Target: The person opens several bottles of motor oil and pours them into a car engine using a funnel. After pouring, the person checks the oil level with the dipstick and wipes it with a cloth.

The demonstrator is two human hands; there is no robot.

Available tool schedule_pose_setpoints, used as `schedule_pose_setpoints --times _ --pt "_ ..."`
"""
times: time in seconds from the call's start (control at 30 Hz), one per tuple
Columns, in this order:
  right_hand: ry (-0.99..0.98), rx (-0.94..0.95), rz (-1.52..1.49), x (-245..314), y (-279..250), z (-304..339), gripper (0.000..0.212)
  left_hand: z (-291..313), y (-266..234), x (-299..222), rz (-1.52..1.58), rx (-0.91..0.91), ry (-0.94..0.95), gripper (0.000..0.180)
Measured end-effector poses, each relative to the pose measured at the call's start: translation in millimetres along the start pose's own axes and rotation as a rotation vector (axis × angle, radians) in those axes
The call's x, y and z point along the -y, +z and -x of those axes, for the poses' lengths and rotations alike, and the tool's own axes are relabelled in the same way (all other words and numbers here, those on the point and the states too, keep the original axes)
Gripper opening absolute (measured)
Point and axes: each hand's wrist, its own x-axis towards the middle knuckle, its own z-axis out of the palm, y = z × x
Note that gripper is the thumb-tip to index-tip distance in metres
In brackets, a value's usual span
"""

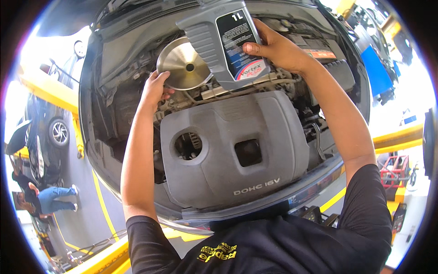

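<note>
Over the engine bay, my left hand [157, 89] grips the rim of a round metal funnel [180, 68], its wide mouth and dark centre hole facing me. My right hand [278, 48] is wrapped round the right side of a grey plastic oil bottle [210, 50] with a dark label, thumb across its front. The bottle hangs tilted just right of the funnel and overlaps its edge; its upper end runs out at the top of the view, so its mouth cannot be seen. Below both lies the grey engine cover [219, 132] with a round and a square opening.
A battery [317, 55] sits at the back right of the engine bay. Yellow lift arms [50, 89] stand on both sides. Left of the car are another dark car [50, 132] and a person in jeans [57, 198]. A red metal frame [394, 171] stands at the right.
</note>
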Motion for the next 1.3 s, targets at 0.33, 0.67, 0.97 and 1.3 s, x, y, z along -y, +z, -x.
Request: schedule_pose_setpoints --times 0.33,0.67,0.97,1.3 --pt "-0.075 -0.468 -0.297 54 -109 275 0.066 46 6 -58 -0.735 -0.571 0.517 0.075" --pt "0.410 -1.333 0.433 134 -28 715 0.069 387 338 -123 -0.368 1.123 0.837 0.036" --pt "0.776 -1.970 0.061 179 196 919 0.081 643 591 188 -1.067 1.901 0.761 0.042" --pt "1.026 -2.141 -0.716 216 344 952 0.078 714 625 348 -1.239 1.468 1.592 0.047"
